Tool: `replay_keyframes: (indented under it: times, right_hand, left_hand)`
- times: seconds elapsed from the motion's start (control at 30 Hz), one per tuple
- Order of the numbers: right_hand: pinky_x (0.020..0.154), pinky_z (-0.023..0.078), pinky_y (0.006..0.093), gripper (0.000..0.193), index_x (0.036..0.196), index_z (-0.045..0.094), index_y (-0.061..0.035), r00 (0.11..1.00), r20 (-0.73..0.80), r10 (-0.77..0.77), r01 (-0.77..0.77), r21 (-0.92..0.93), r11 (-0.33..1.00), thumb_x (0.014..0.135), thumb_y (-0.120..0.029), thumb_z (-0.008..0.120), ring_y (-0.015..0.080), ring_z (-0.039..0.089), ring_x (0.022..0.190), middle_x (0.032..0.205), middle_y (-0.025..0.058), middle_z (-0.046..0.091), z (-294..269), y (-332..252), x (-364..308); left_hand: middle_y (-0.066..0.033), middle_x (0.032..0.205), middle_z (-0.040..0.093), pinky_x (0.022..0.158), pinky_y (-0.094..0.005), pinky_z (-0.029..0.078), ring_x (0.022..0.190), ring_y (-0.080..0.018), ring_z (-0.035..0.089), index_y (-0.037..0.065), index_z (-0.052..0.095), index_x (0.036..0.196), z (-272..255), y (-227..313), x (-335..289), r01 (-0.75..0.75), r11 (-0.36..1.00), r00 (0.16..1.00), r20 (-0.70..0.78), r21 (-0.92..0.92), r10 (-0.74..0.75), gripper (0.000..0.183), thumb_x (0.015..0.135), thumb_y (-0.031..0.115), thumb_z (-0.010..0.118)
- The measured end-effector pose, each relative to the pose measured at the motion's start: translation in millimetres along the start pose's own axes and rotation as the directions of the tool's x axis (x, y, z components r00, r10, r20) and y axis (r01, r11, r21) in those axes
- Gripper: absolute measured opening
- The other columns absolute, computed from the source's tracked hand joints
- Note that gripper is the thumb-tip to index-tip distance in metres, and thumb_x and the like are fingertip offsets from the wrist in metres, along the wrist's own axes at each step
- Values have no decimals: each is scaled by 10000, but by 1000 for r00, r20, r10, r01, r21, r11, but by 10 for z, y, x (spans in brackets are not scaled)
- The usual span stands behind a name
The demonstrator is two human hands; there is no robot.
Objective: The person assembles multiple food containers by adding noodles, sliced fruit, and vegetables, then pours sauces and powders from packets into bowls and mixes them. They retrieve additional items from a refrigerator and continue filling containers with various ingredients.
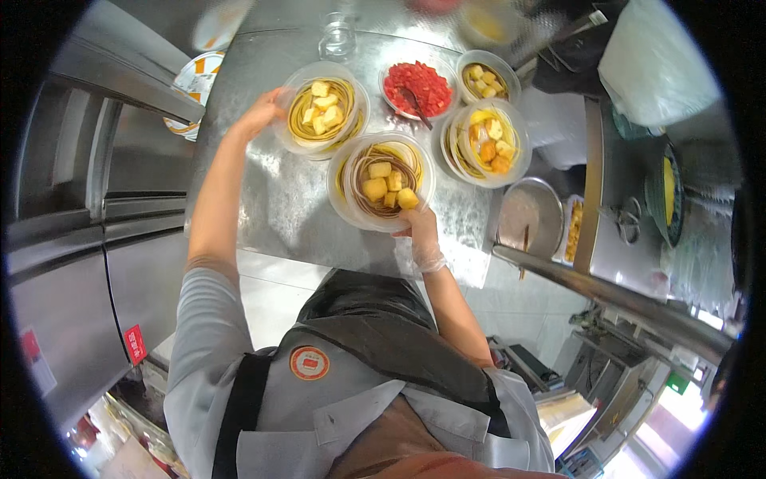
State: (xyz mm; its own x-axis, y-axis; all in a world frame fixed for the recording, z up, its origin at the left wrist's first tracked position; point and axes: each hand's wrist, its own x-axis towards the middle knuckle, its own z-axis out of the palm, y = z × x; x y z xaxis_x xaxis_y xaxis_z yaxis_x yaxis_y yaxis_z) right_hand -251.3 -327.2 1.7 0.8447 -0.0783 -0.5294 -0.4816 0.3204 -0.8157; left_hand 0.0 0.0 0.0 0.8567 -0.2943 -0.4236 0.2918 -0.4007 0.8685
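My left hand (262, 113) grips the left rim of a clear plastic bowl (321, 108) of yellowish noodles topped with pale yellow cubes. Its fingertips are partly hidden by the rim. In a thin clear glove, my right hand (420, 233) holds the lower right edge of another clear bowl (381, 180), nearest my body. Brown noodles and golden cubes fill that one, which seems stacked on another bowl. Behind it, a bowl of diced red food (416, 88) has a dark spoon in it. To the right are a noodle bowl with orange pieces (488, 142) and a smaller noodle bowl (485, 81).
All the bowls stand on a steel table (275, 211). Empty clear cups (337, 38) are at its far side. To the right are a round metal pan (530, 217), a tray of golden pieces (573, 230) and a steel rail (614, 294). Steel cabinets (144, 279) line the left.
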Motion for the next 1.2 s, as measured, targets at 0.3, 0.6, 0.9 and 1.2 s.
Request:
replay_keyframes:
  times: [0.3,0.6,0.9,1.2]
  right_hand:
    - [597,484,229,403,1155,571,63,976,-214,-49,53,13,999,775,-62,523,126,600,670,874,72,652,-878,341,-783]
    - [847,431,308,400,1175,561,35,904,-366,-221,235,-6,972,866,-217,594,153,542,991,1106,77,592,-1678,-59,-735]
    - [984,349,475,620,1388,303,-94,955,-68,-289,295,112,949,953,-536,321,234,445,1217,1386,94,389,-1871,357,-1055]
    - [780,487,343,327,944,654,64,575,740,-349,755,-316,575,924,-198,459,234,622,835,870,162,670,552,-22,-556]
  left_hand:
    - [-66,1018,616,587,-264,500,797,-155,614,56,474,1283,923,-193,-1113,68,992,997,-19,-106,-71,582,713,22,582]
    - [-102,1003,636,596,-289,552,817,-181,650,21,491,1242,2184,44,-1622,48,900,979,-160,-434,-130,451,803,76,579]
    - [-156,1326,442,926,-378,437,1168,-265,486,8,415,1326,2561,-310,-1670,-69,941,941,-336,-330,-49,620,832,320,620]
    - [-128,1188,587,941,-339,420,1101,-236,552,48,553,1203,1642,-1490,-2924,-84,868,701,-648,-489,-297,453,847,323,604]
